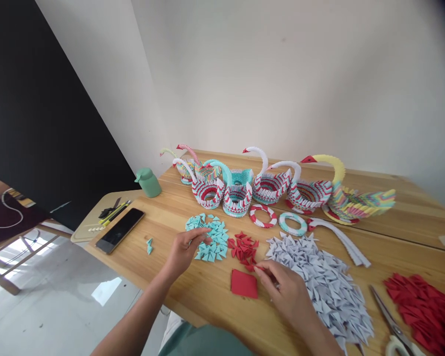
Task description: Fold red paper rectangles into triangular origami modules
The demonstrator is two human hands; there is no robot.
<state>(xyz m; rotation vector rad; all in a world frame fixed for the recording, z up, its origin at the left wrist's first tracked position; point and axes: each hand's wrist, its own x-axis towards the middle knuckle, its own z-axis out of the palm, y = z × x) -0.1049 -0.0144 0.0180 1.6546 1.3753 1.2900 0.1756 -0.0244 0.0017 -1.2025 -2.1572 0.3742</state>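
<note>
Presently, the step seems to be picking: the left hand (181,249) bends its fingers over the turquoise pieces (217,237), the right hand (284,289) touches the small red pile's (243,247) near edge. Any grasp, I cannot tell; thin pieces need light pinching.

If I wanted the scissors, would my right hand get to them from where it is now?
Probably yes. The pale paper pile lies between your right hand and the scissors, but it looks low enough to lift over. Your fingertips are at the red paper triangles.
</note>
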